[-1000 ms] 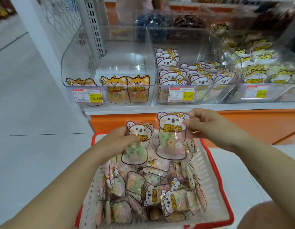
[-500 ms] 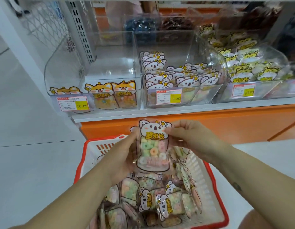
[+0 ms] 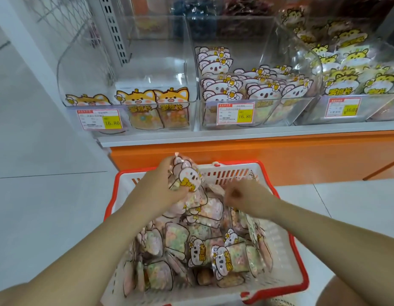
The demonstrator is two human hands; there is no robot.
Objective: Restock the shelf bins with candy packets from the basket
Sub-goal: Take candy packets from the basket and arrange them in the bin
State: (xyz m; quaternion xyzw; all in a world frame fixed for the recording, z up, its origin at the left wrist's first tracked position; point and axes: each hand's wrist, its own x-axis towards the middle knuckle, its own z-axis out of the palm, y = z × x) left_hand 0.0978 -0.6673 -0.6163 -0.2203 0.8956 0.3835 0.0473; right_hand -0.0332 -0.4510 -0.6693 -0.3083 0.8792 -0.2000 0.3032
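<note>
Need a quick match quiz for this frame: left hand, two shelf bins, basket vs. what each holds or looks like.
Column A
1. left hand
2. left bin
3. middle bin
4. basket

Column B
a. red rim
b. a few fox packets
c. upright rows of koala packets
d. grips loose packets

Pairs: 1-d, 2-b, 3-c, 4-a

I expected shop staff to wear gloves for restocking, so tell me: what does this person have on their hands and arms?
Nothing that shows. The left hand and right hand are bare, without gloves. The left forearm and right forearm are bare too: no sleeve reaches into view, and neither wrist carries a watch or bracelet. The fingers are too blurred to rule out a ring.
</note>
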